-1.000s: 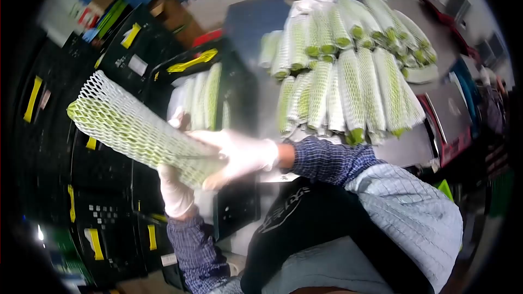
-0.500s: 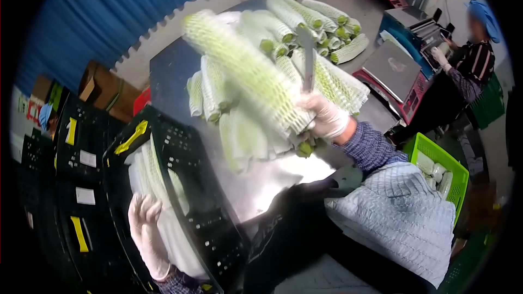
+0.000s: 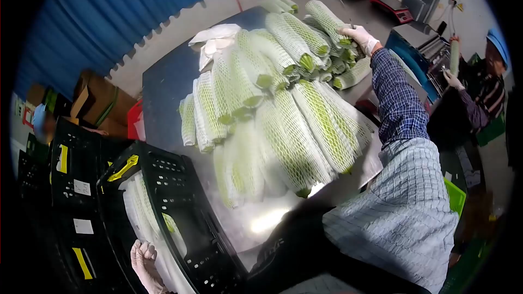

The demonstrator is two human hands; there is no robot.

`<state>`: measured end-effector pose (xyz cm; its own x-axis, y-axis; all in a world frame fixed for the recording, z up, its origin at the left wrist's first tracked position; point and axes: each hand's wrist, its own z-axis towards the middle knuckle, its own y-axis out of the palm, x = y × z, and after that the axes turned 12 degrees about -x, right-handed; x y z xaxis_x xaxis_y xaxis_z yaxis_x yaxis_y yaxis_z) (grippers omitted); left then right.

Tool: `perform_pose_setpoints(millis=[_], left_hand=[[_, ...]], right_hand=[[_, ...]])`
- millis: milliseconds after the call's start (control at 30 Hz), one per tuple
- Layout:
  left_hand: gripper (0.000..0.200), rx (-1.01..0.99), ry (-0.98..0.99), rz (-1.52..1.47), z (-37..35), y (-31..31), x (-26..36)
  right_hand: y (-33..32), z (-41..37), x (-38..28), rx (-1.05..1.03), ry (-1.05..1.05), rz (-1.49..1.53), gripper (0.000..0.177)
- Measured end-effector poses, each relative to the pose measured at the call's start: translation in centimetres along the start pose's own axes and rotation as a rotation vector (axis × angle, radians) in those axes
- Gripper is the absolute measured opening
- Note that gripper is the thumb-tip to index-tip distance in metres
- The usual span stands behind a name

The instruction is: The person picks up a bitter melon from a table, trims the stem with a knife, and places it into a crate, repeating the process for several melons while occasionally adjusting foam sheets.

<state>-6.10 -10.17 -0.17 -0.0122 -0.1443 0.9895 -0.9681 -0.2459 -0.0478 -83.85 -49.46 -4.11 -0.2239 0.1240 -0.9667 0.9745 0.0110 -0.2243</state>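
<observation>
My right hand [image 3: 359,38], in a white glove, is closed around the near end of a long green vegetable in a white foam net [image 3: 325,17] at the back right of the pile. A small dark tip shows above the fingers; the rest of that item is hidden. Many similar netted vegetables [image 3: 283,141] lie heaped on the metal table [image 3: 166,84], cut green ends toward me. At lower left my left hand [image 3: 146,267], also gloved, hovers by a black crate [image 3: 163,185] with loosely bent fingers and nothing visible in them. White-netted pieces [image 3: 143,207] lie inside that crate.
Crumpled white netting [image 3: 215,38] lies behind the pile. Stacked black crates [image 3: 76,169] stand at left, with a cardboard box [image 3: 103,100] beyond. A co-worker [image 3: 485,81] at right holds a wrapped vegetable by a machine [image 3: 417,43]. Red scales [image 3: 392,8] stand at the back.
My right hand has moved from the middle, where it held a netted vegetable and a knife, to the pile's far right. My left hand has dropped lower, its fingers more bent.
</observation>
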Motion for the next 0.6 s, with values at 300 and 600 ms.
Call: perform_pose_setpoints(millis=[300,600], left_hand=[[0.042,0.176,-0.071,0.001,-0.4,-1.2,-1.1],[0.032,0.1,-0.191,0.334,2.2,-6.5,-3.5]], right_hand=[[-1.3,2.4,4.3,0.037,-0.128,-0.457,0.045],[-3.7,0.7,6.5,0.085,-0.326,-0.657,0.043]])
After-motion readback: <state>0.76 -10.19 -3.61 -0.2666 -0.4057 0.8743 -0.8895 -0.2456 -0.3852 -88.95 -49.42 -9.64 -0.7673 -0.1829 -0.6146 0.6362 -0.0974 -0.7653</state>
